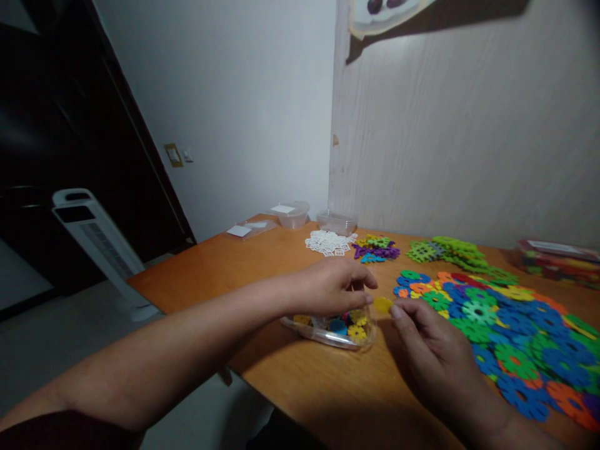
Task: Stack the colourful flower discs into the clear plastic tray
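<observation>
A yellow disc (382, 305) is pinched between the right hand (434, 344) fingers (397, 310), held just at the rim of the clear tub (328, 337) on the table (262, 262). The left hand (335, 286) is laid over the tub, fingers curled loosely on its top edge, nothing visibly gripped. Step judged: sorting, with yellow and blue pieces already lying in the tub. Next move likely calls for the disc to be cleared past the left hand and released inside. The mixed pile (506, 325) is just beside the right hand. Hidden: most tub contents under the left hand; the pile is cut off at the frame's right edge; far piles are blurred.
</observation>
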A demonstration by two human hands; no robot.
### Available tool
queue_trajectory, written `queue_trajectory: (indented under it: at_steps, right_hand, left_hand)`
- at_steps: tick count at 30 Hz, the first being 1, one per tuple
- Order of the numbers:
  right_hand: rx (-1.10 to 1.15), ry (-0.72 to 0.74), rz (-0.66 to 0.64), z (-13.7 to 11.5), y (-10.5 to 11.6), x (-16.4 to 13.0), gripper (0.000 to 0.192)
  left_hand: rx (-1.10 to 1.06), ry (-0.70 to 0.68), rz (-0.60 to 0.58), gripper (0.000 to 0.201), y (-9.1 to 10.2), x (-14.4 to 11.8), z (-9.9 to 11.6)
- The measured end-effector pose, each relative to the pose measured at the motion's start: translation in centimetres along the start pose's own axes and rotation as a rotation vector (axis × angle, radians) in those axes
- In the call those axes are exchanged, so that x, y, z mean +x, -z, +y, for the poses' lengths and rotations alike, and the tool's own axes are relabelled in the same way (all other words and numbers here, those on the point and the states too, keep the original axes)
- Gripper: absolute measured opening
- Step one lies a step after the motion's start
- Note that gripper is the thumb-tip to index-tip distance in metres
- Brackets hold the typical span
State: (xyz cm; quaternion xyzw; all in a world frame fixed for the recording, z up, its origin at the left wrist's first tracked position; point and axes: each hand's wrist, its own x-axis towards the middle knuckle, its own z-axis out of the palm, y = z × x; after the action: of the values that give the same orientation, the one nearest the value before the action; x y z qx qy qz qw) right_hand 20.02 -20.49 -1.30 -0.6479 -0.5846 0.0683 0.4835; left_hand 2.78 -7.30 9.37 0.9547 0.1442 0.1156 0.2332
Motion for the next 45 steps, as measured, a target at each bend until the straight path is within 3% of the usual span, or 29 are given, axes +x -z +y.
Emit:
queue_trajectory:
  at_steps: [4,9,17,20,25,36,45]
  right_hand:
    - [0.019,0.0,-0.012,-0.2,0.1,-0.1,0.026]
    - [0.032,-0.02,-0.039,-0.3,0.1,-0.1,0.028]
    - [0.03,-0.042,-0.023,0.1,0.0,0.3,0.023]
    - [0.008,-0.024,-0.031,0.3,-0.1,0.4,0.022]
    - [-0.024,-0.004,-0.051,0.3,-0.1,0.4,0.024]
    - [-0.031,-0.008,-0.047,0.2,-0.1,0.4,0.024]
    - [-0.037,0.012,-0.058,0.4,-0.1,0.4,0.025]
  left_hand:
    - [-0.048,-0.046,-0.096,0.018,-0.8,1.3,0.6]
    - [-0.09,-0.009,-0.1,0.013,-1.2,1.3,0.7]
    - [-0.184,0.196,0.09,0.009,1.6,0.3,-1.7]
    - [-0.175,0.3,0.097,0.011,2.2,0.0,-3.3]
    - [-0.218,0.368,0.036,0.008,1.1,-0.4,-4.8]
    - [-0.136,0.471,-0.023,0.015,-0.2,-0.2,-5.0]
    - [-0.021,0.416,0.093,0.01,-0.5,-0.3,-5.8]
